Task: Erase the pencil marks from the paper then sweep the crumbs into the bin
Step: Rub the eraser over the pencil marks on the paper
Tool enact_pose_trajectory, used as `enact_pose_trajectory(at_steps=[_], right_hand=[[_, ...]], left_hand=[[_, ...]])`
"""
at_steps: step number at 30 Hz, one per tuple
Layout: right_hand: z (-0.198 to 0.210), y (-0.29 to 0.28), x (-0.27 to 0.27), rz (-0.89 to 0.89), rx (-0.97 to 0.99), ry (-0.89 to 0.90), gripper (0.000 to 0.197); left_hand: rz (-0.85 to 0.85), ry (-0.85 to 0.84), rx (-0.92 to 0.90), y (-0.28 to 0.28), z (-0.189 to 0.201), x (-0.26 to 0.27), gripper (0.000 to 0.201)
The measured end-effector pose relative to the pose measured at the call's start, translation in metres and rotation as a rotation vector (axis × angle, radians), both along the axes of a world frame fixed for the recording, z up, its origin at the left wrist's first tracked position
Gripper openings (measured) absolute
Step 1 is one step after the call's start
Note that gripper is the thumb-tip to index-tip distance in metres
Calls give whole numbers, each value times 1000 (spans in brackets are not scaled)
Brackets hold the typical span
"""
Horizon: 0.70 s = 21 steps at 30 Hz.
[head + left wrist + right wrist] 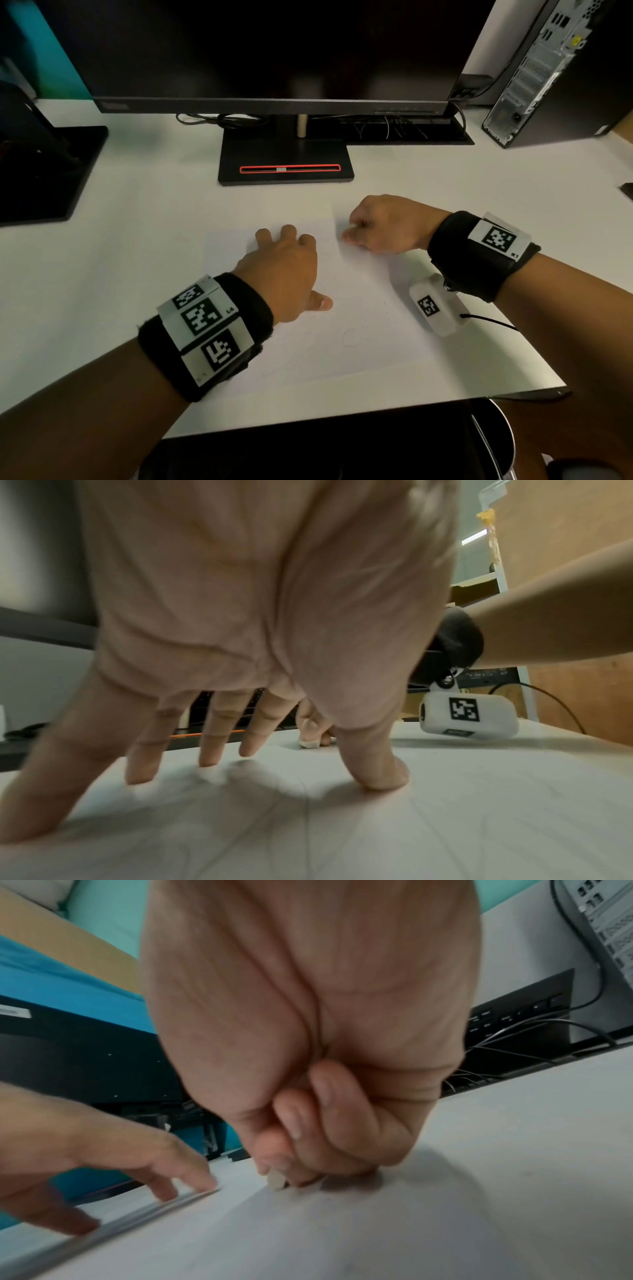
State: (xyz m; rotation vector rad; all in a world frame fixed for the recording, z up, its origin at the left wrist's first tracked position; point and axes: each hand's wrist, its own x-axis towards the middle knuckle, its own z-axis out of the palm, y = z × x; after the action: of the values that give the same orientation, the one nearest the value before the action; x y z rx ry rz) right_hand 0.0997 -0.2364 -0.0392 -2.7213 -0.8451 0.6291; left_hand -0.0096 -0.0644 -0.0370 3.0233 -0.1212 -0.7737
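Note:
A white sheet of paper [359, 308] lies on the white desk [154, 222], with faint pencil marks [351, 337] near its front. My left hand [284, 267] presses flat on the paper's far left part, fingers spread straight [209, 750]. My right hand [383, 226] is curled at the paper's far right corner and pinches a small white eraser [276, 1180] whose tip touches the sheet. The eraser [310, 742] also shows beyond my left fingers. No bin is in view.
A black monitor [267, 51] on its stand base [286, 161] rises just behind the paper. A second stand base [44, 171] sits at the left, a computer tower [555, 68] at the back right. The desk's front edge [376, 407] is close to my arms.

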Motion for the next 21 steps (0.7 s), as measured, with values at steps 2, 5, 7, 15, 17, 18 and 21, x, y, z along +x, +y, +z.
enact_pose_trajectory(at_steps=[2, 5, 7, 15, 17, 18, 21], right_hand=[[0, 7, -9, 88, -21, 11, 46], [-2, 11, -11, 115, -35, 82, 46], [0, 7, 1, 37, -17, 45, 46], [1, 14, -2, 84, -23, 131, 45], [3, 12, 7, 25, -16, 71, 45], [2, 13, 6, 37, -18, 36, 45], [-2, 20, -8, 149, -34, 83, 45]], left_hand=[[4, 26, 51, 0, 2, 2, 86], [-11, 41, 79, 0, 3, 5, 91], [-16, 41, 88, 1, 3, 5, 95], [-64, -3, 96, 10, 0, 2, 102], [-83, -23, 108, 12, -1, 1, 103], [-90, -33, 113, 13, -1, 0, 103], [-91, -40, 93, 17, -3, 1, 103]])
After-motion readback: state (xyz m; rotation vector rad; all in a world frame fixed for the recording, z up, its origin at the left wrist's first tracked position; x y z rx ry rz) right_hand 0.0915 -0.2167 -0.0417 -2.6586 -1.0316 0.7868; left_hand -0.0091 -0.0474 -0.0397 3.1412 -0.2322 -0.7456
